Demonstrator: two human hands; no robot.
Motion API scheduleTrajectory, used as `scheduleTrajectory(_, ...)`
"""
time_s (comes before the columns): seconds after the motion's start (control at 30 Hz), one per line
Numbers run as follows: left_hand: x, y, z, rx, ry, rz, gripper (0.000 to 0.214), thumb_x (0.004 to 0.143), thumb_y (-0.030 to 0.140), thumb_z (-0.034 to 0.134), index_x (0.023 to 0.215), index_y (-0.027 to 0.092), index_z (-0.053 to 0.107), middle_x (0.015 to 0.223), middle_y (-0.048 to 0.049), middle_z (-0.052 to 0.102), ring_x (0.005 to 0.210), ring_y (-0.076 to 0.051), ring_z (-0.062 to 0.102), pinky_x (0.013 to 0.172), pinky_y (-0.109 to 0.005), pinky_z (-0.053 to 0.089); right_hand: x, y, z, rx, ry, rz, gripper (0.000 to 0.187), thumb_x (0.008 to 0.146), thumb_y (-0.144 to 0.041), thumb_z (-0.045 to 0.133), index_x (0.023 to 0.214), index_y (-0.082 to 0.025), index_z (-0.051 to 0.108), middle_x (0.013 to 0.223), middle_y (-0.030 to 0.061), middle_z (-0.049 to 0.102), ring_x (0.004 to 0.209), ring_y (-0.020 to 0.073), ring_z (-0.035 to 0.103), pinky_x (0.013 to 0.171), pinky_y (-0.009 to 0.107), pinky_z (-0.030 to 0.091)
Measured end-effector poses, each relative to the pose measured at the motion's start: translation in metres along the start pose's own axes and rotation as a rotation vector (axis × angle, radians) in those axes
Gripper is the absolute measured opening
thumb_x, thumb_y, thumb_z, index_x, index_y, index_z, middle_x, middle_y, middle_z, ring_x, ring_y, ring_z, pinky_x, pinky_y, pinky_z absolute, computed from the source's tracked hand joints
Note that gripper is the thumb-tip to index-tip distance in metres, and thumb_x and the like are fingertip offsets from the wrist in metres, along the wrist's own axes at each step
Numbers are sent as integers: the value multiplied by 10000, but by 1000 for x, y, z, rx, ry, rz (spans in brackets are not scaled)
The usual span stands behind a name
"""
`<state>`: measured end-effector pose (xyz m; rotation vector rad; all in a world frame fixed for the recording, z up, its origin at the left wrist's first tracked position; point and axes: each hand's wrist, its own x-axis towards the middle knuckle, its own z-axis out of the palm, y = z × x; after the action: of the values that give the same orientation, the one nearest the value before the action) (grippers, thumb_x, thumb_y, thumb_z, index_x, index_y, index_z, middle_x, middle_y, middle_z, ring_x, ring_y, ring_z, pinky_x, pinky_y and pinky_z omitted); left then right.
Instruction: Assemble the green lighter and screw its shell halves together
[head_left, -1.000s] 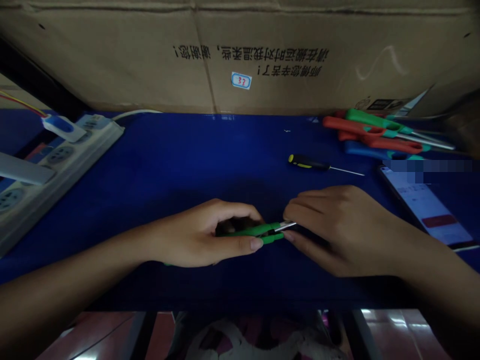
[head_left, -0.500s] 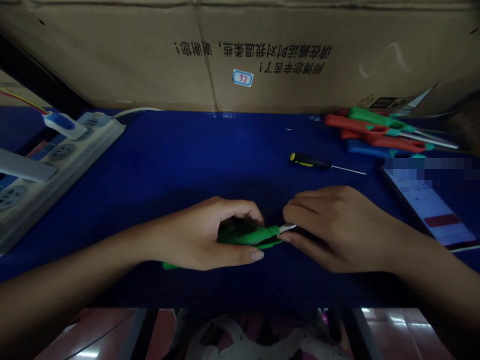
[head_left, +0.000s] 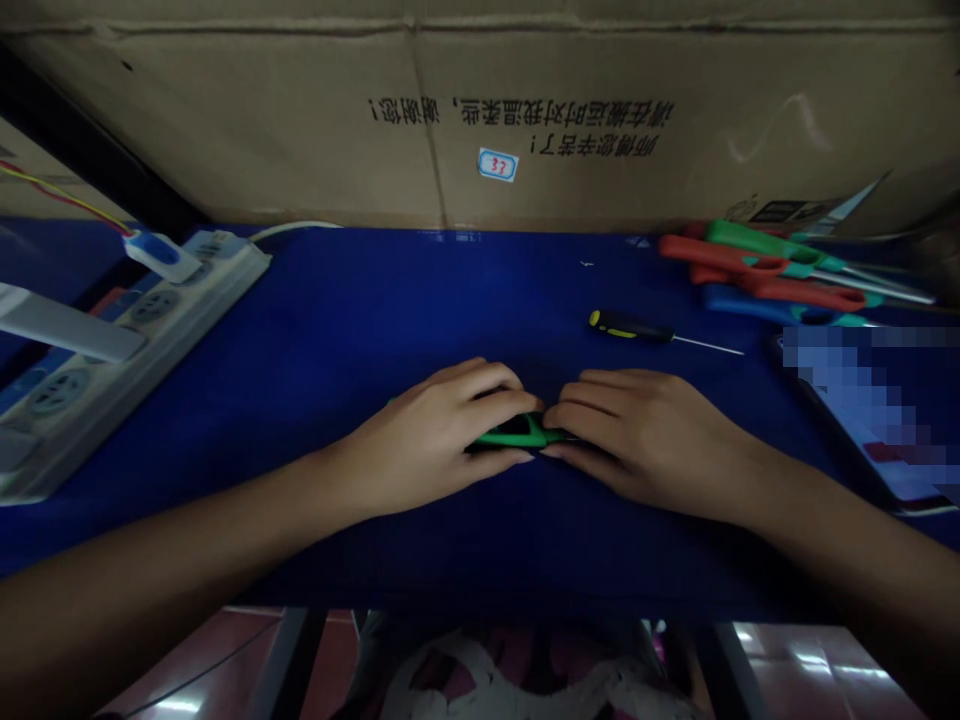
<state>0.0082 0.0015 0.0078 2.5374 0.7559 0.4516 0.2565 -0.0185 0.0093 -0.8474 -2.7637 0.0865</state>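
Observation:
Wrapped around the green handle of a long-nosed utility lighter [head_left: 517, 437], my left hand [head_left: 442, 430] holds it low over the blue table, with most of the handle hidden under the palm. The lighter's trigger opening shows between thumb and fingers. Fingers closed, my right hand [head_left: 637, 430] pinches the lighter's front end, where a sliver of metal shows below the fingertips. The fingertips of both hands almost meet. Beyond the right hand lies a black and yellow screwdriver [head_left: 632, 326], its thin shaft pointing right.
Several red, green and blue utility lighters [head_left: 765, 262] are piled at the back right. A phone [head_left: 862, 430] lies on the right. At left is a power strip [head_left: 169, 320] with plugs in it. A cardboard box [head_left: 300, 130] stands along the back of the blue table [head_left: 360, 310].
My left hand has moved slightly up and right, covering more of the green handle. The right fingers have shifted left and now cover most of the metal tip. The view has shifted a little.

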Motion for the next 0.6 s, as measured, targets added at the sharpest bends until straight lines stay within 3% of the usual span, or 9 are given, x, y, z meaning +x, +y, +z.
scheduleTrajectory(0.13,-3,0,-12,130,-11,-75,448,896,371,724,1288,179,626,1187,-74,648,1092,-235,626,978,-365,496,-2,4,1,-10,3,15,221,1021,-297,503,989,-162,674,884,58,698,809,195,622,774,334,476)
scheduleTrajectory(0.27,-5,-5,-21,55,-62,-154,304,927,310,671,1219,224,673,1159,-50,659,1021,-202,659,899,-326,534,-2,7,-2,-23,34,27,222,1020,-268,505,1000,-145,688,894,71,713,807,191,636,774,335,480)
scheduleTrajectory(0.6,-3,-12,-11,-36,52,-202,340,893,336,732,1200,192,698,1109,-52,675,937,-185,684,845,-306,546,-2,13,-3,-196,142,-34,216,1022,-222,512,990,-127,704,900,77,761,782,192,665,748,341,455)
